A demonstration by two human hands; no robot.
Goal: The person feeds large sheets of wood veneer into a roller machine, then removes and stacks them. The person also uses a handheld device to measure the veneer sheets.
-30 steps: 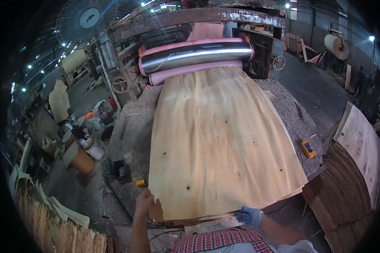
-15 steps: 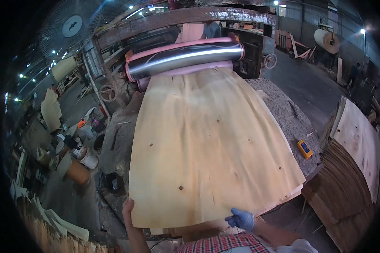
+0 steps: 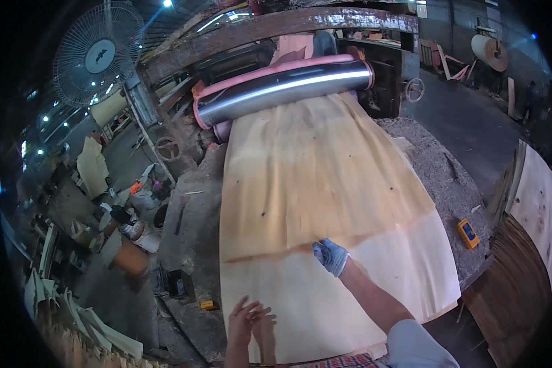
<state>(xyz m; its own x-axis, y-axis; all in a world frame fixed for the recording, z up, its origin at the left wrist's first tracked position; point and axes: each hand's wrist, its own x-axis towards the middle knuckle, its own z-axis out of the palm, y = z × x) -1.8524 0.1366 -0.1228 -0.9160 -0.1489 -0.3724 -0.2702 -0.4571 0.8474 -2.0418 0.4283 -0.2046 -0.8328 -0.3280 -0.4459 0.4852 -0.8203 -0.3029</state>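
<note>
A yellowish wood veneer sheet (image 3: 313, 178) with small dark knots runs under a shiny metal roller (image 3: 288, 89) with pink ends. Its near edge lies across a paler veneer sheet (image 3: 405, 264) underneath. At that edge, my right hand (image 3: 332, 257), in a bluish glove, pinches the upper sheet near its middle. My bare left hand (image 3: 245, 317) hovers by the pale sheet's left side, fingers apart and holding nothing; it casts a shadow on the wood.
Two yellow devices, one (image 3: 468, 233) on the right ledge and another (image 3: 208, 305) at left, flank the sheets. A handwheel (image 3: 414, 90) sits beside the rollers. Stacked veneer (image 3: 509, 276) stands at right. Buckets (image 3: 146, 237) and a brown drum (image 3: 130, 257) are at left, below a fan (image 3: 99, 56).
The upper veneer sheet has moved forward into the rollers, uncovering the paler one below. My left hand has let go of its corner; my right hand has travelled forward with the edge.
</note>
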